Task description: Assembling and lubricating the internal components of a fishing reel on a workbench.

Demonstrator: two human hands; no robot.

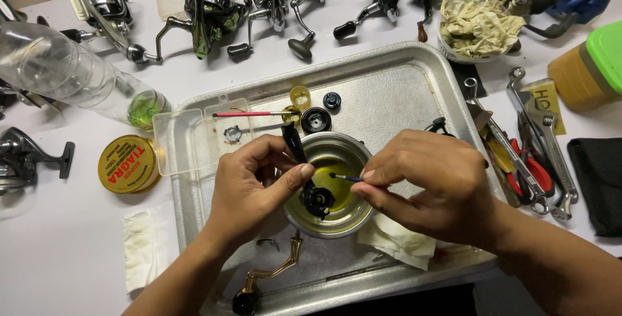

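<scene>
At the far left a clear plastic bottle (71, 73) is laid on its side, and a round gold tin (128, 163) is set below it on the white table. Next, a folded paper towel (144, 246) is seen, then the dull aluminium tray (402, 89) with a clear lidded box (188, 138) at its left edge.

The left hand (249, 190) is closed around a black reel part (310, 186), pinched between thumb and fingers; its long axis runs from upper left down to lower right, its lower end held over the metal bowl (330, 183) of yellow-green liquid.

The right hand (424, 183) is closed in a fingertip pinch on a thin brush (346, 177), held nearly level, its dark tip pointed left and almost touching the part. Wrenches (544, 141) and pliers are laid right of the tray.
</scene>
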